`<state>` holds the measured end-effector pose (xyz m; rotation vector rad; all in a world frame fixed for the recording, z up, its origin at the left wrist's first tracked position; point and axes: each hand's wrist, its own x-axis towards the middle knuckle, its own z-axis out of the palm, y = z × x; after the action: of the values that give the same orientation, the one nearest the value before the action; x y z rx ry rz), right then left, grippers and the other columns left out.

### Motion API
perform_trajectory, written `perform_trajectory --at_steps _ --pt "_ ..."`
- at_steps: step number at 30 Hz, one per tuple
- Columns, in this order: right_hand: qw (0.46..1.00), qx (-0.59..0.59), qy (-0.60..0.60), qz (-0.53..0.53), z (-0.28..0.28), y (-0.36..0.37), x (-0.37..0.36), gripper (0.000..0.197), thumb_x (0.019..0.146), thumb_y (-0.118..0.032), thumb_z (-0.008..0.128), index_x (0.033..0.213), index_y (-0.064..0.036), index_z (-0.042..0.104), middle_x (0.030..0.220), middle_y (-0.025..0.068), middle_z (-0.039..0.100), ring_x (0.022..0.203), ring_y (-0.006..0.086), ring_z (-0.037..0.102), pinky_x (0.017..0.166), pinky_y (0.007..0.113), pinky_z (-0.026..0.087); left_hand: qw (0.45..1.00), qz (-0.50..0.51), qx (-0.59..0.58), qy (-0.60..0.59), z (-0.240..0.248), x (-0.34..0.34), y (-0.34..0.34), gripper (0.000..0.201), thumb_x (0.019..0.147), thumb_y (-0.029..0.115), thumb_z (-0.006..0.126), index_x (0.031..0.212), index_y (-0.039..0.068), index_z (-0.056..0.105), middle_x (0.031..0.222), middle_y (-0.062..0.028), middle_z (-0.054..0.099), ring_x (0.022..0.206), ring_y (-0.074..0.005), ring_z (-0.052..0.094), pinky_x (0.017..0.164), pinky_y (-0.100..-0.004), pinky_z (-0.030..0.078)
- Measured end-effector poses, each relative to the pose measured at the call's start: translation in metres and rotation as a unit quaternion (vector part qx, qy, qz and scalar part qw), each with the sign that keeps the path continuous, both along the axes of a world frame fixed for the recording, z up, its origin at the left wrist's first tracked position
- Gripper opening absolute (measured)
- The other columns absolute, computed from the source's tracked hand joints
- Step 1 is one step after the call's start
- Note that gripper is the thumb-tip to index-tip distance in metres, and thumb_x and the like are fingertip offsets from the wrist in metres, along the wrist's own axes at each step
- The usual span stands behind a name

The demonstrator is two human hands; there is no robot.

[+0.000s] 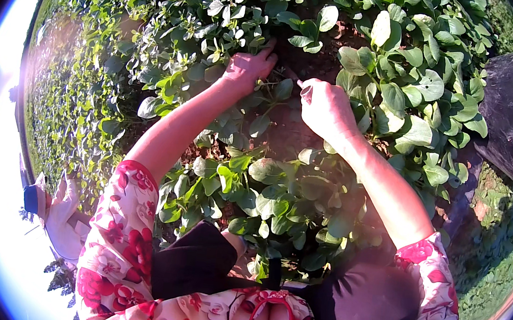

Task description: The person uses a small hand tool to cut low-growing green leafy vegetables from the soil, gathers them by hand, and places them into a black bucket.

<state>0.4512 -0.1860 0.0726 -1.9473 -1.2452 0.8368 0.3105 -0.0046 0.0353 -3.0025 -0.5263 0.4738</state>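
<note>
Fingers (267, 54) of the left hand (247, 71), 12 o'clock: one extended forward into foliage, tips shaded; I cannot tell whether they pinch anything. Fingers of the right hand (329, 108), between 1 and 2 o'clock: curled closed; contents, if any, hidden from me.

Remaining items, as logged from my distant station, left to right:

Person in blue cap (31, 199), 8 o'clock, well apart.

Small-leaved greens (216, 9), 11 o'clock: dense, beside the left hand.

Dark-covered knees (199, 260), 7 and nearly 5 o'clock: set wide, I judge, for a stable low posture clear of the leaves.

Leafy sprig (283, 89), just past 12 o'clock: between the hands, which I take to converge so both can reach one spot.

Broad-leaved plants (419, 130), 2 o'clock: upright, beyond the right hand.

Dark sheet (511, 115), between 2 and 3 o'clock: its purpose unclear to me.
</note>
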Motion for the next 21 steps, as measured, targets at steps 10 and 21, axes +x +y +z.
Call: perform_trajectory --at_steps 10,21 --pt "0.993 0.042 -0.099 0.039 -0.025 0.045 -0.018 0.009 0.073 -0.007 0.059 0.081 -0.0035 0.062 0.072 0.0162 0.065 0.072 0.0332 0.065 0.065 0.042 0.053 0.993 0.119 0.027 -0.003 -0.015 -0.002 0.015 0.031 0.072 0.008 0.063 0.102 0.01 0.056 0.11 -0.0161 0.054 0.081 -0.0323 0.066 0.062 -0.0423 0.054" --pt "0.997 0.06 0.031 -0.043 -0.031 0.019 -0.011 0.014 0.075 -0.005 0.062 0.089 -0.0026 0.064 0.072 0.0171 0.064 0.072 0.0335 0.065 0.064 0.039 0.053 0.995 0.057 -0.016 -0.078 0.023 -0.034 -0.006 0.051 0.058 0.006 0.07 0.104 0.007 0.049 0.11 -0.0173 0.049 0.075 -0.0352 0.064 0.064 -0.0436 0.053"
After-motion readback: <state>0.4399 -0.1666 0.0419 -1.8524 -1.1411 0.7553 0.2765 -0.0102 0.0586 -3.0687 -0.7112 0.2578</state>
